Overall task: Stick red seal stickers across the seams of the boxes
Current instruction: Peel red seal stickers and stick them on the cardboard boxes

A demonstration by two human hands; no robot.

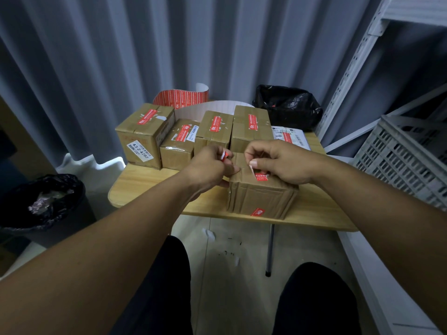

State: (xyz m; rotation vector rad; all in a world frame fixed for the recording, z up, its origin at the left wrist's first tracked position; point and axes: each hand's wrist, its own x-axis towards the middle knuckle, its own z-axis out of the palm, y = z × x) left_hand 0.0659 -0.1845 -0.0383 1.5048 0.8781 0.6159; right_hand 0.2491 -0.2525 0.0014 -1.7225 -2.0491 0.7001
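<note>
Left hand point(208, 165) hovers at the near box's left top edge, fingers curled, thumb and forefinger pinching a small red-and-white strip point(225, 156) just above the cardboard. The near box point(258, 198) stands at the front edge of the wooden table point(145, 184), between the two hands. A red seal sticker point(261, 176) lies on its top, its white far end lifted, and the right hand point(283, 163) rests on the box with fingers curled, thumb and forefinger pinching that lifted end. A second red sticker point(257, 212) sits low on the box's front face.

Behind, from the left: a black-lined bin point(43, 201) on the floor beside the table, then a row of four sealed boxes, each with a red sticker on top: a large one point(142, 134), a low one point(177, 146), a third point(214, 128) and a fourth point(251, 126), all close together. A flat white parcel point(290, 136) lies just right of them. A curled sheet of red stickers point(181, 96) stands behind the row, a black bag point(287, 105) farther right, and a grey plastic crate point(406, 153) at the far right.
</note>
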